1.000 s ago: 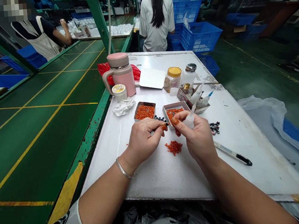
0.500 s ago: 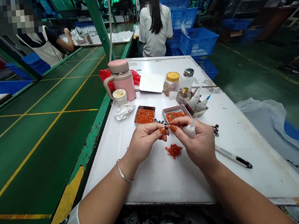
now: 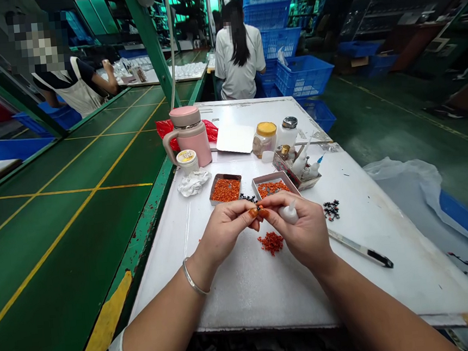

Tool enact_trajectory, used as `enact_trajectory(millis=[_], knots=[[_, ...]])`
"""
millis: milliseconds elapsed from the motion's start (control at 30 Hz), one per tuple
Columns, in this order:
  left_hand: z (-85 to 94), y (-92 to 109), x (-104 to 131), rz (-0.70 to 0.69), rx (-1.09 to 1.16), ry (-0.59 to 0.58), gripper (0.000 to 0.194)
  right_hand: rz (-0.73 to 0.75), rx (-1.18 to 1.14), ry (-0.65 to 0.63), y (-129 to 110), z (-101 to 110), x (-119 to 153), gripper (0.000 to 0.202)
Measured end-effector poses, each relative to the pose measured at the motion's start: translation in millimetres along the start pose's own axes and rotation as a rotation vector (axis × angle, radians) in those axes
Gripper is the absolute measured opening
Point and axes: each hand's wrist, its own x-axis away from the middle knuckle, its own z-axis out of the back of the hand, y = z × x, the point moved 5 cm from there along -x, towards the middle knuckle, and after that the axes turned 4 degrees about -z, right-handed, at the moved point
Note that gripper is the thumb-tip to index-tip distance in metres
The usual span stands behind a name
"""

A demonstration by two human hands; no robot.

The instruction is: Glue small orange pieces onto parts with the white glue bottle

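Observation:
My left hand (image 3: 224, 231), closed in a pinch, holds a small black-and-orange piece (image 3: 258, 208) at its fingertips. My right hand (image 3: 306, 232) carries a small white squeeze bottle (image 3: 290, 213) in its curled fingers. Its thumb and forefinger meet at the same small piece, whose detail is mostly covered by fingertips. Just below the hands lies a loose pile of orange bits (image 3: 271, 243) on the white table (image 3: 253, 299). Beyond them stand a tray of orange bits (image 3: 226, 190) and a second box (image 3: 275, 183) with similar bits. Black pieces (image 3: 247, 198) lie between these two.
Right of my hand are a cluster of black pieces (image 3: 331, 209) and a pen-like knife (image 3: 363, 249). Farther back stand a pink jug (image 3: 192, 141), a yellow-lidded jar (image 3: 265, 140) and a box of bottles (image 3: 297, 170). A green conveyor (image 3: 66, 223) runs along the left. Two people sit beyond.
My right fingertips have come in against the left ones, closing over the small piece. The view has tilted up slightly, so the table sits lower in the picture.

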Motion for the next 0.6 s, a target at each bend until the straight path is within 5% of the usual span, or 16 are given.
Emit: enact_trajectory(millis=[600], knots=[[2.3, 0.1, -0.5, -0.052, -0.051, -0.002, 0.02, 0.196, 0.041, 0.088, -5.1, 1.2, 3.0, 0.011]])
